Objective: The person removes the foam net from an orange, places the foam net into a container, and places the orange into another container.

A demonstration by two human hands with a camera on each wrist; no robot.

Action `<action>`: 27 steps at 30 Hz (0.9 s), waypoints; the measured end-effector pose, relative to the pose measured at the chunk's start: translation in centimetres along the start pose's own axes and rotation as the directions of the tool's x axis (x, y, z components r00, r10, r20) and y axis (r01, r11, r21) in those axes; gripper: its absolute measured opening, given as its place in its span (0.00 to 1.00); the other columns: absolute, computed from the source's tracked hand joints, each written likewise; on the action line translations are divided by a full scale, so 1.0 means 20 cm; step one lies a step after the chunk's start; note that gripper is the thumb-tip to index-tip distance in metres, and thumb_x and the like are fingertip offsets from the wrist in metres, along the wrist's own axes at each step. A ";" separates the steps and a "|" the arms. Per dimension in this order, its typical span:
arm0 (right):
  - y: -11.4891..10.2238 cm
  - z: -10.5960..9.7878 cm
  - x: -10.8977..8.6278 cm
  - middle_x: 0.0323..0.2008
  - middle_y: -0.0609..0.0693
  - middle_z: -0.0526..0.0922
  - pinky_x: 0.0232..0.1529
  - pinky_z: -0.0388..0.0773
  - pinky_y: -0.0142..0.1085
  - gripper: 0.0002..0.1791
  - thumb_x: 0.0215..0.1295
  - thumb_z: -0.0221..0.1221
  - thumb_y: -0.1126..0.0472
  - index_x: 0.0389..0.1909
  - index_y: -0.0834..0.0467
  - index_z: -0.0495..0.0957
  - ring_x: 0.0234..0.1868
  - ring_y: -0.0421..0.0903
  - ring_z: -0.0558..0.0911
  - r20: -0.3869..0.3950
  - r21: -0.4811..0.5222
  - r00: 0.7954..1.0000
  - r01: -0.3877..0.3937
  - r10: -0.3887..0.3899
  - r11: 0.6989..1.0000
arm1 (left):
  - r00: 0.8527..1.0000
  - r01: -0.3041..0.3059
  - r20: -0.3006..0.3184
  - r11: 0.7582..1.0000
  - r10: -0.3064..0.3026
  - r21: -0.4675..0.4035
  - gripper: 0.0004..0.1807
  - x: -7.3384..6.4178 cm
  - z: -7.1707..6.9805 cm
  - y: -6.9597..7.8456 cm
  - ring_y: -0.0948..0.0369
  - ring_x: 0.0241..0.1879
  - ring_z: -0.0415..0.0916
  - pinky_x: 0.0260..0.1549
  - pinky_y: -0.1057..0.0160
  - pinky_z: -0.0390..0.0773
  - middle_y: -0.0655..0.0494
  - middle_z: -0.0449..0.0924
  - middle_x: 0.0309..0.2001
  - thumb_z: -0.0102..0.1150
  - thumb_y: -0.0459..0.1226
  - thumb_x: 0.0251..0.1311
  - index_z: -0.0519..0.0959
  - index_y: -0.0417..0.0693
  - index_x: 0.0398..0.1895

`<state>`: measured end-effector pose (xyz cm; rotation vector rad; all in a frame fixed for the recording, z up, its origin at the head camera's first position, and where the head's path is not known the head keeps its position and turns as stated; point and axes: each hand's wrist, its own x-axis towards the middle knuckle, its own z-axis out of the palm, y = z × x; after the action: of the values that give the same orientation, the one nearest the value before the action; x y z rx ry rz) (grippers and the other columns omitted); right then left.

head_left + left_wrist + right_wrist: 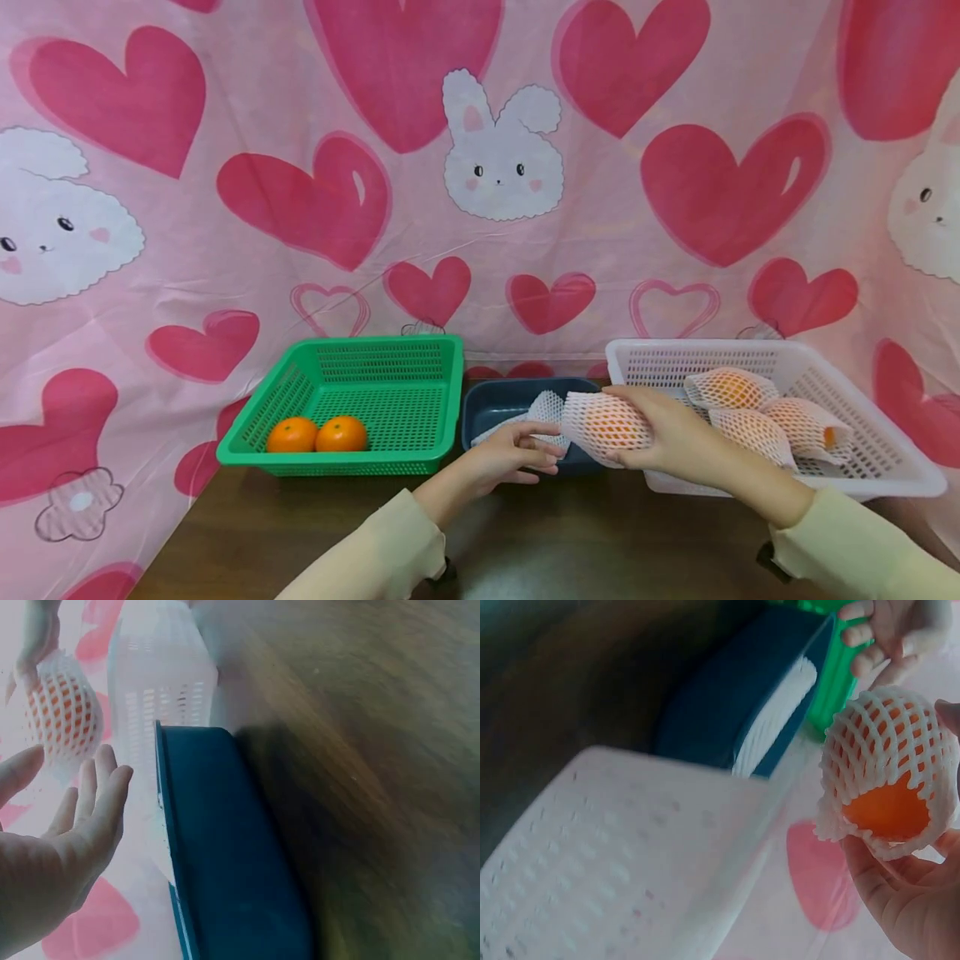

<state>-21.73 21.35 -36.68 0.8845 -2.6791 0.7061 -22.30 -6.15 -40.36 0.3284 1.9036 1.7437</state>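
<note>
In the head view my right hand [663,429] grips an orange in a white foam net [606,427], held above the right end of the dark blue tray [487,400]. The right wrist view shows bare orange peel [891,810] through the net's open end. My left hand [504,457] hovers at the tray's front left, its fingers extended toward the netted orange and apart from it. Nothing lies in that palm [67,859] in the left wrist view. Inside the tray lie loose white foam nets [546,408], partly hidden behind the hands.
To the left, a green basket [386,458] holds two bare oranges [341,434]. On the right stands a white basket [885,425] with three netted oranges [750,435], crossed by the right forearm. All rest on a brown wooden table [570,533] before a pink heart-patterned cloth [420,233].
</note>
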 end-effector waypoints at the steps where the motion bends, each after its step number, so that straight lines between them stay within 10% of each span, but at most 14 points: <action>1: -0.01 0.02 0.00 0.54 0.55 0.82 0.49 0.81 0.56 0.44 0.49 0.78 0.44 0.64 0.60 0.74 0.50 0.53 0.81 -0.001 0.006 1.000 0.013 -0.013 1.000 | 1.000 0.008 0.003 1.000 -0.008 -0.003 0.24 -0.01 -0.01 -0.01 0.48 0.51 0.84 0.57 0.41 0.76 0.40 0.83 0.56 0.60 0.32 0.69 0.74 0.41 0.68; 27: -0.15 0.39 -0.13 0.56 0.45 0.80 0.49 0.79 0.39 0.43 0.54 0.75 0.39 0.65 0.56 0.73 0.51 0.39 0.79 0.099 0.230 0.988 0.092 -0.117 0.969 | 0.995 0.054 0.085 0.998 -0.057 0.038 0.31 -0.17 -0.13 -0.27 0.57 0.42 0.84 0.37 0.56 0.85 0.47 0.84 0.53 0.64 0.23 0.58 0.73 0.35 0.67</action>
<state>-18.40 16.52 -43.05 1.1442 -2.6605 0.9766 -20.00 -10.91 -44.87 0.3549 1.8675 1.6350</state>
